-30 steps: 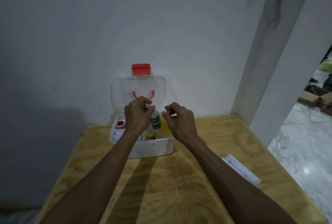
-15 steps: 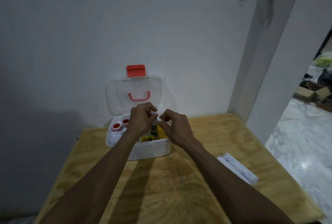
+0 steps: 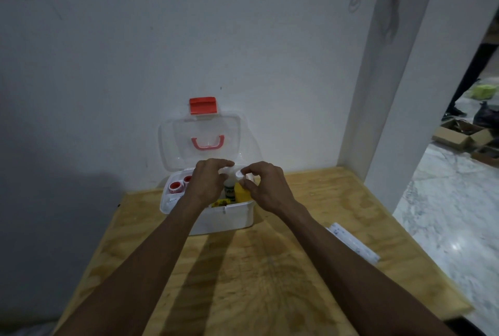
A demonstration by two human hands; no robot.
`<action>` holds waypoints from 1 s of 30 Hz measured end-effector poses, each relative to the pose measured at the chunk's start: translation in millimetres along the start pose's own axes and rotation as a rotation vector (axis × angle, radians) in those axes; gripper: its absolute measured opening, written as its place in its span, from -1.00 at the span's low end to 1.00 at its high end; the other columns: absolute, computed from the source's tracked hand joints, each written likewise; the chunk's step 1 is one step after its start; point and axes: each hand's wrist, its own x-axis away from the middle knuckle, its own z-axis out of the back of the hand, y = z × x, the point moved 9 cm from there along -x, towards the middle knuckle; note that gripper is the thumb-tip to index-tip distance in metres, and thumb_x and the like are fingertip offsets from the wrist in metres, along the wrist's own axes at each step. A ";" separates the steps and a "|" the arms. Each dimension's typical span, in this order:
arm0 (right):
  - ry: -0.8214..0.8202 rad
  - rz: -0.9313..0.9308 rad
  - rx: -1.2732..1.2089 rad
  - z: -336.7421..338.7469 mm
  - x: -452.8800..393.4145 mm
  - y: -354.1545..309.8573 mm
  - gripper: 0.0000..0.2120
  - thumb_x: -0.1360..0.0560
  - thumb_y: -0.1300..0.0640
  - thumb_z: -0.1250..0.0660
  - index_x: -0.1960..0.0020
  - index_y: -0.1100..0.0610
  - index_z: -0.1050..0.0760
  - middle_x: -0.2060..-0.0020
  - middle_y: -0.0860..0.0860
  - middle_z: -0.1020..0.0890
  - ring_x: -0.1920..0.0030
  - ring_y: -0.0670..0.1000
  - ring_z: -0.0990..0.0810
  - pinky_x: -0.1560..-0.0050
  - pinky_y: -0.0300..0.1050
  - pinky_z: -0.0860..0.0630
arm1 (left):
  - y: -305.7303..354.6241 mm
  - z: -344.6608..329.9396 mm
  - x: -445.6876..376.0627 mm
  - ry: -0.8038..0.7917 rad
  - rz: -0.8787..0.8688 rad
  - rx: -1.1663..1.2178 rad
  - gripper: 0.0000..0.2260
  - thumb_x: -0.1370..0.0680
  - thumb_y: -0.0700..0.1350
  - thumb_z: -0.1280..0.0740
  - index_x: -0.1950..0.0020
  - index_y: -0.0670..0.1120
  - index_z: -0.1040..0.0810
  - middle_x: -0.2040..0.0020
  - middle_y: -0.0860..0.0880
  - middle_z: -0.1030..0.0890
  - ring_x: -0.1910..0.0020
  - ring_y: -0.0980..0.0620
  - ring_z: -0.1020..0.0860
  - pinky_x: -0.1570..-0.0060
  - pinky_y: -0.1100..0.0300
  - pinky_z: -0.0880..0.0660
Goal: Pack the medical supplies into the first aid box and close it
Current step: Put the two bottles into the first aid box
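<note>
A white first aid box (image 3: 232, 218) stands open at the back of the wooden table (image 3: 270, 268), its clear lid (image 3: 172, 146) with red latch (image 3: 203, 105) and red handle upright against the wall. Inside stand a white bottle with a green label (image 3: 229, 191), a yellow bottle (image 3: 241, 195) with a white cap (image 3: 239, 174), and two red-capped containers (image 3: 176, 186) at the left. My left hand (image 3: 206, 183) grips the top of the green-label bottle. My right hand (image 3: 266, 187) pinches the yellow bottle's white cap.
A flat white packet (image 3: 352, 242) lies on the table to the right of the box. A white pillar (image 3: 399, 92) rises at the table's back right corner. Cardboard boxes (image 3: 459, 136) sit on the marble floor (image 3: 445, 214) beyond.
Both hands have sunk lower into the box with the bottles. The lid's handle, hidden behind the hands a second ago, is now fully in view.
</note>
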 end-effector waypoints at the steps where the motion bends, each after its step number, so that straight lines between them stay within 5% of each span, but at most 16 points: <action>1: -0.003 0.001 0.002 3.3 0.9 -1.0 -0.73 -0.53 0.04 -0.40 -0.13 0.17 -0.64 -0.08 0.11 -0.68 -0.05 0.09 -0.61 0.02 -0.18 -0.40 | 2.3 2.0 1.7 0.001 -0.009 -0.001 -0.69 -0.54 -0.24 -0.35 -0.28 -0.10 -0.58 -0.28 -0.11 -0.59 -0.25 -0.10 -0.54 -0.15 0.13 -0.42; 5: 0.014 -0.045 0.055 26.8 7.1 5.5 -0.70 -0.51 0.04 -0.41 -0.20 0.13 -0.61 -0.12 0.07 -0.67 -0.03 0.02 -0.61 -0.06 -0.19 -0.45 | 21.0 27.4 14.3 0.175 -0.033 0.025 -0.68 -0.54 -0.09 -0.38 -0.29 -0.08 -0.56 -0.26 -0.11 -0.60 -0.22 -0.09 -0.55 -0.24 0.02 -0.44; 10: 0.066 -0.127 0.084 78.9 27.8 25.8 -0.72 -0.49 0.06 -0.44 -0.17 0.13 -0.63 0.00 0.03 -0.71 0.04 -0.03 -0.65 -0.04 -0.19 -0.52 | 66.9 44.7 45.3 0.381 -0.130 0.144 -0.72 -0.49 -0.06 -0.42 -0.18 -0.11 -0.63 0.06 -0.09 -0.67 0.11 0.00 -0.60 0.04 0.15 -0.50; 15: -0.002 -0.250 0.108 115.8 56.2 65.2 -0.74 -0.46 0.11 -0.47 -0.11 0.18 -0.65 0.11 0.08 -0.72 0.15 -0.01 -0.67 -0.02 -0.13 -0.59 | 93.0 -9.6 67.1 0.170 -0.079 0.220 -0.65 -0.47 0.07 -0.42 -0.20 -0.04 -0.60 0.15 -0.01 -0.63 0.20 0.06 -0.59 0.12 0.16 -0.53; 18: -0.106 -0.319 0.200 124.0 73.5 92.5 -0.74 -0.44 0.09 -0.47 -0.09 0.17 -0.66 0.14 0.08 -0.73 0.20 -0.06 -0.64 0.07 -0.29 -0.53 | 104.5 -54.8 80.6 -0.009 -0.021 0.191 -0.59 -0.45 0.14 -0.43 -0.21 -0.03 -0.60 0.14 0.01 -0.63 0.21 0.06 -0.59 0.12 0.14 -0.55; 20: -0.167 -0.372 0.260 125.7 85.0 110.3 -0.74 -0.42 0.08 -0.48 -0.08 0.14 -0.66 0.10 0.08 -0.72 0.13 -0.04 -0.65 0.15 -0.36 -0.42 | 109.6 -86.0 90.2 -0.142 0.042 0.174 -0.54 -0.43 0.19 -0.42 -0.24 -0.03 -0.58 0.08 -0.02 -0.66 0.14 0.04 -0.62 0.08 0.14 -0.56; 26: -0.329 -0.479 0.280 115.4 110.2 147.3 -0.69 -0.40 0.08 -0.50 -0.12 0.12 -0.64 -0.09 0.13 -0.64 -0.04 0.05 -0.63 -0.04 -0.15 -0.53 | 120.8 -152.3 113.7 -0.379 0.216 0.183 -0.49 -0.45 0.16 -0.40 -0.30 -0.10 -0.52 -0.24 -0.10 -0.56 -0.17 -0.06 -0.56 -0.10 0.09 -0.52; 30: -0.362 -0.480 0.234 108.8 114.0 154.5 -0.65 -0.41 0.04 -0.50 -0.16 0.10 -0.62 -0.12 0.11 -0.63 -0.07 0.03 -0.62 -0.05 -0.13 -0.54 | 130.2 -163.6 115.6 -0.399 0.241 0.214 -0.72 -0.47 0.06 -0.40 0.07 -0.16 -0.56 0.12 -0.09 -0.60 0.04 -0.11 -0.62 0.06 0.00 -0.58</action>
